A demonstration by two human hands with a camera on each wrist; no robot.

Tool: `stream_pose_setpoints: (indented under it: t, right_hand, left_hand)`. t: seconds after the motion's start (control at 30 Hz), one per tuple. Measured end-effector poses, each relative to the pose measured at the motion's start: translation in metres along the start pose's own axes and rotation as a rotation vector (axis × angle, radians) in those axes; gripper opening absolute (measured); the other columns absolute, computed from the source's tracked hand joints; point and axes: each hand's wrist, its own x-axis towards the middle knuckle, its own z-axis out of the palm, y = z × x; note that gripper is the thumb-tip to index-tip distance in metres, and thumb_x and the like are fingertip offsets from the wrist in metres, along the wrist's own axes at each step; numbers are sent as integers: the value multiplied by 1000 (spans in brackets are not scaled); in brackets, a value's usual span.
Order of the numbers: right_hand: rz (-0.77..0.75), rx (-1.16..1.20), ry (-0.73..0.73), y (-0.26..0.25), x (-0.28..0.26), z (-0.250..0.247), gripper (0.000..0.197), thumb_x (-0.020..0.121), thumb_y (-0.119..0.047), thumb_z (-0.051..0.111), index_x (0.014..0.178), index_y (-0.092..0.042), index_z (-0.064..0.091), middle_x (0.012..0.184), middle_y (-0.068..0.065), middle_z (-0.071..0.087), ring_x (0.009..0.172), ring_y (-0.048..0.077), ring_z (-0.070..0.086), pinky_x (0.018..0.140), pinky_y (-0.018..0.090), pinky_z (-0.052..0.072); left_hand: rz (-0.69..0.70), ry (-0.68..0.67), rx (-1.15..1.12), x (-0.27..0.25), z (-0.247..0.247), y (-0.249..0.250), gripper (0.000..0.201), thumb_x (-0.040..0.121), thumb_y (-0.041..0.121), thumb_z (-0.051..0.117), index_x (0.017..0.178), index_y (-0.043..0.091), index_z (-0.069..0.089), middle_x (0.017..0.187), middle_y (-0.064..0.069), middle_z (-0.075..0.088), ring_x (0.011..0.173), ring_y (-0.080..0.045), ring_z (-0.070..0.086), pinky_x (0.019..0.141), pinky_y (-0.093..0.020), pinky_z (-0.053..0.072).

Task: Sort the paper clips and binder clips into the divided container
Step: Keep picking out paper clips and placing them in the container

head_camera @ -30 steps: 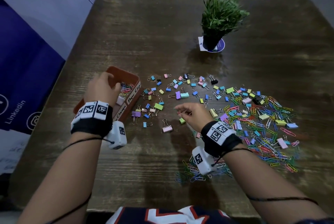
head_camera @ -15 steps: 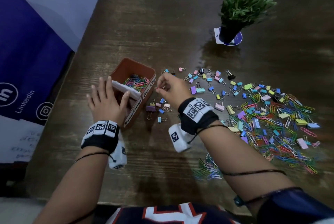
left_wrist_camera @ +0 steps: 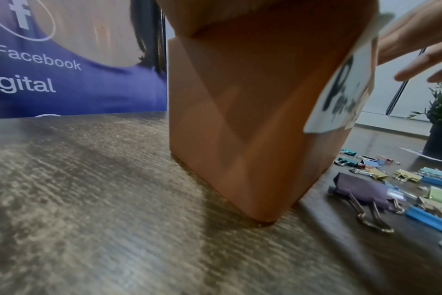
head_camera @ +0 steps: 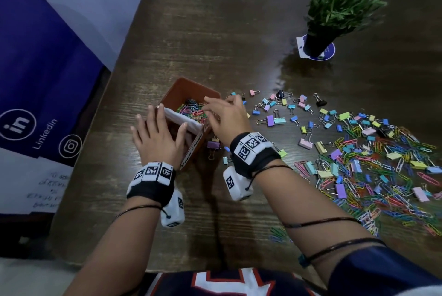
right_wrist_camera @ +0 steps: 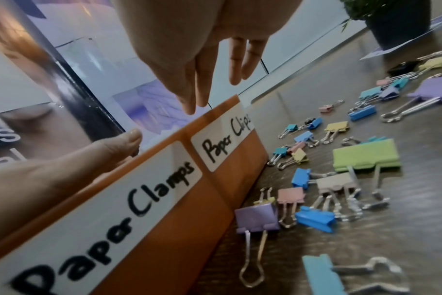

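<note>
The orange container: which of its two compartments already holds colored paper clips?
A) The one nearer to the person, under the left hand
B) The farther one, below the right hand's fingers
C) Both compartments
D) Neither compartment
B: in the head view, paper clips fill the far section of the orange container beneath the right hand; the left hand covers the near section.

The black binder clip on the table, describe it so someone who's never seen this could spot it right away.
Start at the potted plant at the far side of the wooden table. Come toward the person to the far edge of the scattered coloured clips; the black binder clip lies there. It is plain black with silver wire handles, while its nearest neighbours are pastel.
</note>
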Motion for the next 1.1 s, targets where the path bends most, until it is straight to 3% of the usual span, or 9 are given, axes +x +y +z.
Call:
stream_pose_setpoints:
  t: [0.1,0.2,0.37,0.47,0.6,0.73,0.87,1.1]
  right_hand:
    - [-13,15,50,18,-16,-13,20,88,-18,59,103,-23,71,122,-10,64,102,22,41,89,28,35]
    - [7,-8,1,43,-40,-31,20,88,-14,58,102,-19,70,118,-8,64,103,20,40,88,23,31]
    - [201,-89,-194,88,-80,-65,18,91,-14,54,104,-17,65,109,-3,62,108,19,41,88,26,31]
    - [288,-157,-261,113,-98,-85,12,90,-15,56,97,-19,64,103,-3,60,110,20,42,93,32,33]
    - [333,-256,-326,139,-120,-105,5,89,-19,57,90,-18,62,91,-7,51,105,23,44,86,33,38]
    - [328,-348,-409,153,-136,-113,20,90,-32,59,97,-14,63,108,3,60,115,26,42,95,34,35]
    - [282,-406,-436,157,-142,-113,27,90,-28,58,112,-13,61,120,5,57,116,26,42,96,34,35]
    - [305,-381,-454,161,-142,-116,22,90,-21,55,109,-11,61,121,8,55,117,27,41,96,37,40]
  left_hand:
    - [-8,-16,9,1,-3,0,78,89,69,17,153,25,10,161,-1,11,148,-31,3,117,-55,-2]
    - [26,-13,-22,-1,-7,8,75,92,69,22,153,25,14,161,-3,12,148,-29,2,116,-56,-3]
    - [268,-9,-56,-15,-8,53,62,93,56,44,143,20,36,156,-6,24,147,-26,7,116,-50,0]
    - [409,-39,-30,-30,0,88,43,91,52,52,122,22,54,139,-8,40,140,-26,19,114,-47,12]
    - [519,-226,57,-54,17,132,31,91,53,51,109,28,59,123,1,46,122,-24,33,100,-41,20]
    - [645,-423,110,-78,40,165,30,94,48,47,114,28,57,123,3,50,119,-20,39,98,-38,26]
    - [679,-532,163,-95,60,190,32,93,45,50,116,24,56,124,1,53,120,-22,41,97,-37,30]
    - [539,-565,118,-99,81,206,24,91,36,56,109,21,58,117,0,57,115,-23,47,92,-35,37]
